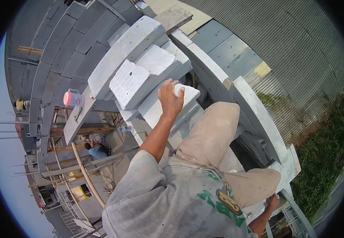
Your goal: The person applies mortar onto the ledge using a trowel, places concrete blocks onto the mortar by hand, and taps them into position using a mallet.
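My left hand [171, 98] is on the upper end of a white block [154, 109], its thumb and fingers curled over the edge. Close to its left, more white blocks [128, 81] are stacked, one with a small hole in its top. Low on the right, beyond my bent knee, is my right hand [273, 201], small and partly hidden, beside a pale surface. What its fingers hold, if anything, cannot be made out.
A pink-lidded jug [73, 98] stands on a board [78, 119] at left. A person [96, 148] is far below, among bamboo poles [86, 174]. A narrow block wall [255, 113] curves along the right, with a corrugated roof [275, 43] beyond.
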A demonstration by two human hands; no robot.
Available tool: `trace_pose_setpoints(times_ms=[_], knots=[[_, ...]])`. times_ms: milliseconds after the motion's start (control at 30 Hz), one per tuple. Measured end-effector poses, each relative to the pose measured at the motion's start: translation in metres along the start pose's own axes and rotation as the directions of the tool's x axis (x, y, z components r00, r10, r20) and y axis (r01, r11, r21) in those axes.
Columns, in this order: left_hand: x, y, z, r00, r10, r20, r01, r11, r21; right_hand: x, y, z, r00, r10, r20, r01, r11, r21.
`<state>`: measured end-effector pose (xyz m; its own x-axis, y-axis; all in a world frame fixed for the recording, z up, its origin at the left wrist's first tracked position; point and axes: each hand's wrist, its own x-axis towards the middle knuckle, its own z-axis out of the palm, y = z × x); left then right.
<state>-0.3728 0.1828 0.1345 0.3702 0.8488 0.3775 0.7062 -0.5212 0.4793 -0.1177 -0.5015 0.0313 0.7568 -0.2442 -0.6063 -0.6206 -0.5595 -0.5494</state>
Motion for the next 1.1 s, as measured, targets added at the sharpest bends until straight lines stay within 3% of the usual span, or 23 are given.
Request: trace_pose_setpoints(times_ms=[67,100,167,267,300,400,500,600,767,867,967,1067,1100], knots=[[0.008,-0.025,-0.028,0.979,-0.199,-0.045,0.204,0.964,0.172,0.029,-0.036,0.007,0.998,-0.034,-0.049,0.036,0.998,0.044],[0.014,-0.04,-0.038,0.961,-0.259,-0.095,0.274,0.933,0.232,0.042,-0.054,0.007,0.996,-0.08,0.05,0.076,0.994,0.075],[0.026,-0.069,-0.058,0.92,-0.362,-0.15,0.391,0.854,0.344,0.051,-0.091,0.023,0.985,-0.148,0.086,0.146,0.989,0.036],[0.032,-0.109,-0.066,0.835,-0.549,0.037,0.492,0.775,0.397,0.04,-0.148,0.051,0.96,-0.249,0.125,0.26,0.962,-0.078],[0.022,-0.121,-0.057,0.893,-0.45,0.009,0.391,0.786,0.478,0.031,-0.167,0.062,0.946,-0.285,0.158,0.301,0.949,-0.091],[0.013,-0.122,-0.055,0.937,-0.35,-0.024,0.319,0.824,0.469,-0.002,-0.222,0.086,0.874,-0.418,0.246,0.473,0.848,-0.239],[0.013,-0.117,-0.063,0.932,-0.363,0.015,0.314,0.823,0.473,-0.028,-0.26,0.106,0.823,-0.456,0.339,0.553,0.78,-0.292],[0.029,-0.106,-0.079,0.855,-0.497,0.15,0.378,0.795,0.475,-0.053,-0.291,0.109,0.79,-0.369,0.49,0.58,0.71,-0.399],[0.057,-0.09,-0.11,0.612,-0.663,0.431,0.452,0.741,0.497,-0.155,-0.36,0.126,0.724,-0.219,0.654,0.653,0.522,-0.548],[0.066,-0.079,-0.14,0.508,-0.706,0.493,0.627,0.696,0.35,-0.245,-0.387,0.134,0.688,-0.166,0.707,0.649,0.576,-0.497],[0.039,-0.067,-0.154,0.61,-0.718,0.337,0.687,0.69,0.228,-0.313,-0.386,0.129,0.571,-0.018,0.82,0.643,0.632,-0.433],[-0.006,-0.039,-0.173,0.55,-0.762,0.341,0.809,0.587,0.006,-0.362,-0.39,0.12,0.543,0.156,0.825,0.636,0.564,-0.526],[-0.03,-0.031,-0.179,0.544,-0.753,0.37,0.802,0.596,0.033,-0.365,-0.385,0.112,0.558,0.173,0.812,0.632,0.546,-0.55]])
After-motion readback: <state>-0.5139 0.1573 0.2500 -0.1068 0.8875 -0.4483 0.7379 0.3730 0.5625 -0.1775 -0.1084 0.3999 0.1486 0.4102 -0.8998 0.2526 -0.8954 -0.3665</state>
